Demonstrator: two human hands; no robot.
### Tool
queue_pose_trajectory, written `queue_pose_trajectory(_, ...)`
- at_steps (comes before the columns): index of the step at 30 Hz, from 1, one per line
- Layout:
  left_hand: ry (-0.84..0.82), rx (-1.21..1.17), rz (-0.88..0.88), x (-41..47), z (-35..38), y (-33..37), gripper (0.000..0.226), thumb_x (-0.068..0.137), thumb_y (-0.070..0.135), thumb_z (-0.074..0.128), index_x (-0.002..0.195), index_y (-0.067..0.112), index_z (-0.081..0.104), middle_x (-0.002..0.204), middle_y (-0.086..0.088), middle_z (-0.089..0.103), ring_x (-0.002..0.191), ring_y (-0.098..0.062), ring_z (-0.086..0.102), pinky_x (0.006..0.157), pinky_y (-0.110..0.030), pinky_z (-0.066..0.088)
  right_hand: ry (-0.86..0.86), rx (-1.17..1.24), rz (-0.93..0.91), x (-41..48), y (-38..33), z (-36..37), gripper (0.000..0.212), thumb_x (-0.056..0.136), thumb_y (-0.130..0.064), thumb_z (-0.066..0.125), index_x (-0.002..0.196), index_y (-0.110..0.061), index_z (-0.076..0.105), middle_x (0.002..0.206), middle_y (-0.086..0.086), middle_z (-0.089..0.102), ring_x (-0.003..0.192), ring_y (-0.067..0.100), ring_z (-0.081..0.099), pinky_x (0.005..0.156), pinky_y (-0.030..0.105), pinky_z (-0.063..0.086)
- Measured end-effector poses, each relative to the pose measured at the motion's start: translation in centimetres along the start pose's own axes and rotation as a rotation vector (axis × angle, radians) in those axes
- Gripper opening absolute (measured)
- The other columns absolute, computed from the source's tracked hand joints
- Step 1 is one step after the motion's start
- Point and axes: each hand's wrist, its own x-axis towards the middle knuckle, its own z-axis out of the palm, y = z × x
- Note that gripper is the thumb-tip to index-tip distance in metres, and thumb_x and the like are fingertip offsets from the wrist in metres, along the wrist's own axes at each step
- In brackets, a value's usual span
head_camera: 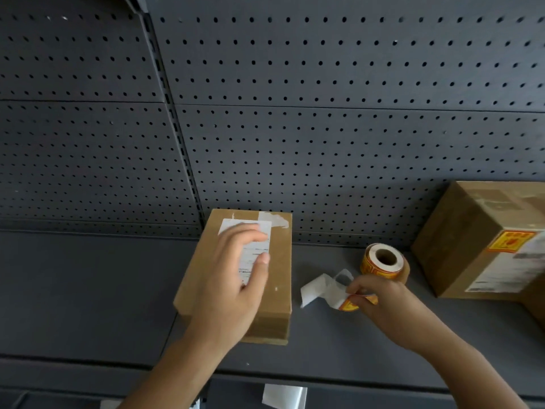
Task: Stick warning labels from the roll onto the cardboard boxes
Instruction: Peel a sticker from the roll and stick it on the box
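A flat cardboard box (pixel 277 278) with a white shipping label lies on the dark shelf (pixel 88 290). My left hand (pixel 233 278) hovers over or rests on its top, fingers spread and holding nothing. To its right the label roll (pixel 383 261) lies on its side, yellow and red with a white core. My right hand (pixel 380 302) pinches an orange warning label (pixel 349 305) at the end of the white backing strip (pixel 318 287) trailing from the roll. A larger cardboard box (pixel 483 240) at the right carries a yellow-red warning label (pixel 510 241) on its top.
A dark perforated back panel (pixel 324 113) rises behind the shelf. A white scrap of paper (pixel 283 395) lies below the shelf's front edge. Bare shelf stretches to the left of the flat box.
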Motion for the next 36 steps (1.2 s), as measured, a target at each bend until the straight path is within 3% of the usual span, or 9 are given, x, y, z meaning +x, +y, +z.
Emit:
queue_pose_trajectory(3, -0.23, -0.032, 0.09, 0.7, 2.4, 2.2, 0.025, 0.1, 0.029, 0.057, 0.123, 0.025, 0.065, 0.127, 0.022, 0.059, 0.129, -0.001, 0.051, 0.106, -0.013, 0.037, 0.028, 0.077, -0.065, -0.7, -0.2, -1.6, 0.021, 0.095, -0.022, 0.068, 0.101, -0.041, 0.066, 0.105, -0.026, 0.061, 0.101, -0.006, 0.058, 0.082, 0.006, 0.044)
queue_pose_trajectory(7, -0.515, 0.065, 0.171, 1.6, 6.1, 3.9, 0.031, 0.101, 0.04, 0.054, 0.131, 0.038, 0.057, 0.133, 0.026, 0.054, 0.128, 0.008, 0.044, 0.105, -0.019, 0.042, 0.092, 0.158, -0.156, -1.3, -0.1, -3.0, 0.016, 0.091, -0.02, 0.073, 0.095, -0.035, 0.072, 0.1, -0.021, 0.063, 0.103, 0.002, 0.058, 0.088, 0.019, 0.047)
queue_pose_trajectory(10, -0.632, 0.117, 0.151, 2.2, 8.1, 4.5, 0.026, 0.099, 0.044, 0.056, 0.124, 0.038, 0.058, 0.124, 0.022, 0.061, 0.117, 0.003, 0.052, 0.094, -0.03, 0.051, 0.132, 0.181, -0.175, -1.6, 0.3, -3.7, 0.014, 0.091, -0.023, 0.073, 0.097, -0.035, 0.074, 0.106, -0.021, 0.062, 0.11, 0.004, 0.056, 0.091, 0.019, 0.046)
queue_pose_trajectory(15, -0.622, -0.038, -0.019, 3.0, 9.5, 4.5, 0.013, 0.093, 0.042, 0.066, 0.094, 0.03, 0.068, 0.085, 0.015, 0.07, 0.08, -0.002, 0.064, 0.07, -0.026, 0.056, 0.261, 0.221, -0.113, -2.0, 0.8, -3.9, 0.016, 0.089, -0.023, 0.075, 0.095, -0.038, 0.074, 0.108, -0.024, 0.06, 0.116, 0.001, 0.05, 0.093, 0.013, 0.041)
queue_pose_trajectory(19, -0.642, -0.184, -0.201, 3.3, 10.3, 4.6, 0.006, 0.094, 0.033, 0.067, 0.092, 0.029, 0.073, 0.081, 0.015, 0.069, 0.077, 0.004, 0.062, 0.065, -0.013, 0.047, 0.483, 0.167, -0.034, -2.1, 0.6, -2.8, 0.018, 0.085, -0.027, 0.078, 0.099, -0.034, 0.07, 0.108, -0.021, 0.058, 0.109, 0.007, 0.05, 0.09, 0.016, 0.04)
queue_pose_trajectory(22, -0.655, -0.29, -0.341, 3.4, 10.7, 4.7, 0.008, 0.096, 0.03, 0.066, 0.096, 0.03, 0.075, 0.089, 0.016, 0.072, 0.084, 0.006, 0.064, 0.07, -0.01, 0.045, 0.652, 0.296, 0.037, -2.3, 0.0, -2.1, 0.015, 0.086, -0.023, 0.077, 0.094, -0.028, 0.066, 0.096, -0.014, 0.058, 0.088, 0.009, 0.058, 0.074, 0.02, 0.048)
queue_pose_trajectory(26, -0.65, -0.418, -0.446, 3.3, 10.7, 5.0, 0.011, 0.098, 0.03, 0.063, 0.098, 0.027, 0.074, 0.095, 0.011, 0.074, 0.092, -0.003, 0.067, 0.078, -0.017, 0.051, 0.621, 0.479, 0.082, -2.7, -0.6, -1.6, 0.005, 0.091, -0.029, 0.07, 0.09, -0.033, 0.068, 0.087, -0.011, 0.07, 0.079, 0.012, 0.066, 0.071, 0.029, 0.055)
queue_pose_trajectory(30, -0.644, -0.57, -0.509, 3.1, 11.0, 5.3, 0.014, 0.098, 0.027, 0.064, 0.098, 0.023, 0.077, 0.095, 0.006, 0.078, 0.095, -0.009, 0.071, 0.087, -0.025, 0.054, 0.574, 0.547, 0.068, -3.1, -1.4, -1.5, 0.01, 0.087, -0.038, 0.069, 0.093, -0.031, 0.071, 0.087, -0.015, 0.073, 0.08, 0.011, 0.068, 0.073, 0.025, 0.055)
queue_pose_trajectory(36, -0.621, -0.559, -0.439, 3.0, 11.2, 5.4, 0.013, 0.098, 0.026, 0.065, 0.1, 0.025, 0.078, 0.095, 0.012, 0.077, 0.092, 0.002, 0.068, 0.08, -0.012, 0.052, 0.536, 0.562, 0.103, -3.3, -1.4, -1.6, 0.007, 0.09, -0.029, 0.07, 0.096, -0.032, 0.072, 0.087, -0.022, 0.073, 0.085, 0.002, 0.069, 0.073, 0.013, 0.053)
